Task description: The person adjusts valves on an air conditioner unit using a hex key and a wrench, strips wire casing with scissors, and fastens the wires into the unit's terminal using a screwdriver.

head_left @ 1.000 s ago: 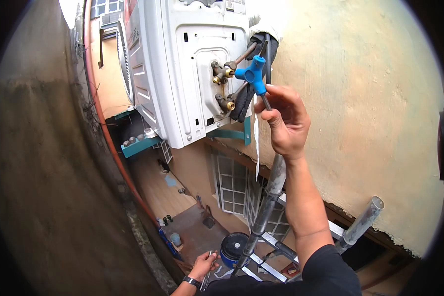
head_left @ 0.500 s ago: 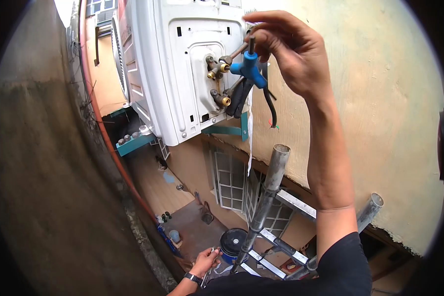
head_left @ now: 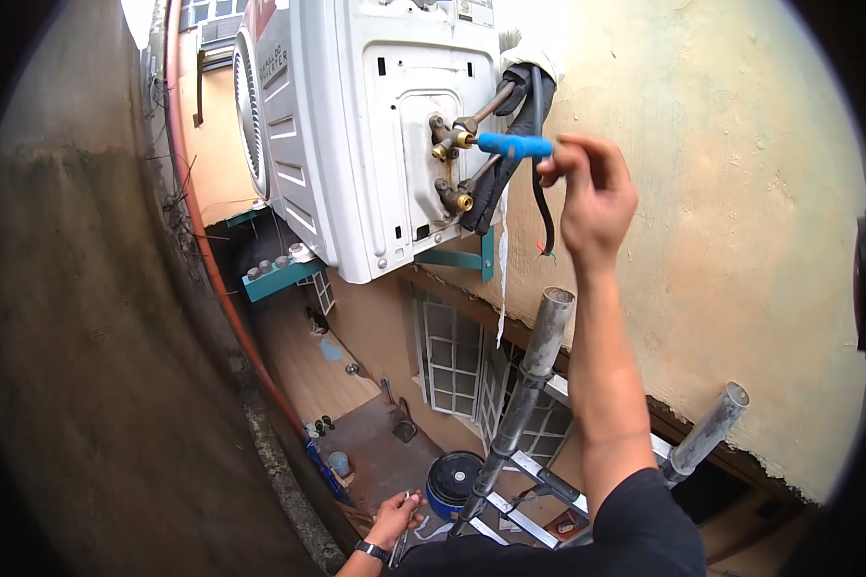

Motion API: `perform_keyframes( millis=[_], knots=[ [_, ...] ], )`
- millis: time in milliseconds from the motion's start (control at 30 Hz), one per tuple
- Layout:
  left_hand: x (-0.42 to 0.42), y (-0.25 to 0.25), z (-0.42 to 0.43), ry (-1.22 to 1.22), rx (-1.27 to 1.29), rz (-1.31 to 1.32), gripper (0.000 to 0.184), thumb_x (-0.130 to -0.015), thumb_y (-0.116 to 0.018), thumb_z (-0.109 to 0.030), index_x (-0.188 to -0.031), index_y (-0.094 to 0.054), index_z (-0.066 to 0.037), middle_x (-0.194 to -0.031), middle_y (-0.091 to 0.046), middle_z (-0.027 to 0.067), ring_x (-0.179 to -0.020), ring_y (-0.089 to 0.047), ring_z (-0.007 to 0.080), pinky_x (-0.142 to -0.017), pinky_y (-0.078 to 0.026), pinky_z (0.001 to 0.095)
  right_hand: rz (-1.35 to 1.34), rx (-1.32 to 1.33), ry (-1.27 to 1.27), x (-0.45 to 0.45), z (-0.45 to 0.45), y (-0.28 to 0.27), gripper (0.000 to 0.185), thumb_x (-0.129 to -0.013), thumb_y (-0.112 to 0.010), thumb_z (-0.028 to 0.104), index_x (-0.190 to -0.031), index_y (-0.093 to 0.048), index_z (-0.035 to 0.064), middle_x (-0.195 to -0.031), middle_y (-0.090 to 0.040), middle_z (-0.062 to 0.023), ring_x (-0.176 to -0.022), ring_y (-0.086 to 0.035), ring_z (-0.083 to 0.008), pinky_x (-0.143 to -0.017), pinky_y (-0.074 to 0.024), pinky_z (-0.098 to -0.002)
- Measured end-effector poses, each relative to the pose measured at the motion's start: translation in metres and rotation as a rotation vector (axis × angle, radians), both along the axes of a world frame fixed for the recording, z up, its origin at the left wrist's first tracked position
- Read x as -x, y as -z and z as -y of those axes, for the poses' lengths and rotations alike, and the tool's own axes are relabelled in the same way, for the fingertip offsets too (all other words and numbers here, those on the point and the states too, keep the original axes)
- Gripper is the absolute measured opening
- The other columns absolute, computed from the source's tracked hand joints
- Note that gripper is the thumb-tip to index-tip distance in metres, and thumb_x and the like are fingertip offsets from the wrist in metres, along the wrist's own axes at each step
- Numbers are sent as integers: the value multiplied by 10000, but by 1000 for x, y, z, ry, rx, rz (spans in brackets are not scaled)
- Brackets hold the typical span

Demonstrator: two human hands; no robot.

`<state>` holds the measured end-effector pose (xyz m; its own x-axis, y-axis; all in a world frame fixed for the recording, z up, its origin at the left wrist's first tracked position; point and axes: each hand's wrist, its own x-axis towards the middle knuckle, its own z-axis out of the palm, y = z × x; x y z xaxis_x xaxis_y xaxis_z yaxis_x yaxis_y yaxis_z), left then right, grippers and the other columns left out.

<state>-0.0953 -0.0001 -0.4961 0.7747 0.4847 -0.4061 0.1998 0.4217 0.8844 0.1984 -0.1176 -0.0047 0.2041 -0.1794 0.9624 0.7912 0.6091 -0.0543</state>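
Note:
A blue-handled hex key [head_left: 515, 145] points sideways into the upper brass valve [head_left: 452, 144] on the side of a white air conditioner outdoor unit [head_left: 356, 144]. My right hand [head_left: 598, 197] is raised at the handle's outer end, its fingers curled and the fingertips against the blue grip. Below sits a second brass valve [head_left: 454, 197], with nothing of mine on it. Low in the view, my left hand [head_left: 394, 517] is closed around a slim metal tool [head_left: 400, 546]; most of that tool is hidden by the hand and body.
A metal ladder [head_left: 529, 385] rises in front of me. Black-wrapped pipes [head_left: 496, 183] and a cable with bare wire ends [head_left: 546, 226] hang beside the unit. A teal bracket [head_left: 284, 279] carries it. Walls stand on both sides; a lidded blue drum [head_left: 455, 476] is far below.
My right hand has come down and the hex key's handle has turned, now lying roughly level. The view has shifted slightly, with the unit further right. The left hand keeps its hold.

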Motion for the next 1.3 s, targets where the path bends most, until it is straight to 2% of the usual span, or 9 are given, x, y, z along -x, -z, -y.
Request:
perform_keyframes(
  millis=[167,233,400,600,733,867,1067,1233,1300],
  knots=[
    [-6,6,0,18,-3,6,354,-1095,-588,-238,-1362,-605,-6,-1147,-720,75,-749,-637,112,-577,-468,221,244,347,17,46,32,-74,107,-967,-761,123,-930,-729,27,-776,-700,-5,-666,-617,-76,-551,-487,-264],
    [-9,1,2,41,-16,18,357,-1095,-589,-247,-1365,-608,-13,-1153,-720,68,-755,-640,113,-582,-468,222,487,298,513,70,40,-61,105,-910,-792,91,-891,-705,36,-758,-659,-56,-635,-612,-126,-553,-478,-315],
    [-16,5,1,76,-13,4,357,-1096,-587,-254,-1369,-612,-25,-1158,-719,57,-765,-644,109,-593,-468,220,556,168,611,60,27,-6,178,-877,-853,83,-895,-694,4,-824,-649,-40,-656,-607,-106,-570,-484,-236],
    [-10,0,4,65,-15,-1,364,-1095,-589,-268,-1369,-615,-31,-1147,-722,51,-771,-644,105,-602,-471,221,-39,282,-243,78,-6,20,491,-1035,-660,408,-1269,-399,64,-911,-622,-104,-812,-676,-192,-706,-546,-308],
    [-6,5,3,37,-8,8,365,-1093,-590,-274,-1366,-622,-34,-1145,-722,45,-774,-646,106,-608,-477,222,-347,222,-465,99,-20,7,602,-1019,-664,328,-1380,-246,90,-1055,-554,-163,-750,-648,-144,-595,-543,-267],
    [-3,2,0,20,16,10,366,-1092,-591,-271,-1371,-619,-35,-1142,-722,40,-773,-646,104,-613,-484,222,-153,444,-179,99,0,-6,467,-979,-482,171,-1414,-364,49,-986,-525,-81,-685,-615,-141,-617,-510,-287],
    [5,4,-3,-11,19,3,366,-1092,-592,-273,-1371,-619,-38,-1142,-721,44,-766,-646,105,-614,-491,219,188,695,102,57,19,-23,278,-944,-484,201,-1169,-502,38,-908,-497,-54,-716,-516,-117,-663,-456,-304],
    [-3,-12,-5,59,-70,-1,378,-1098,-579,-298,-1370,-617,-39,-1163,-710,37,-774,-633,96,-603,-475,223,-187,848,-107,84,36,-35,230,-1031,-534,298,-1104,-556,82,-720,-503,6,-612,-509,-81,-497,-387,-263],
    [-7,-13,-6,33,-77,37,376,-1095,-581,-313,-1341,-633,-33,-1153,-711,40,-774,-632,96,-603,-473,229,-100,714,105,84,28,-29,212,-1050,-580,312,-1048,-580,100,-665,-447,55,-556,-437,-45,-462,-333,-236]
  ],
)
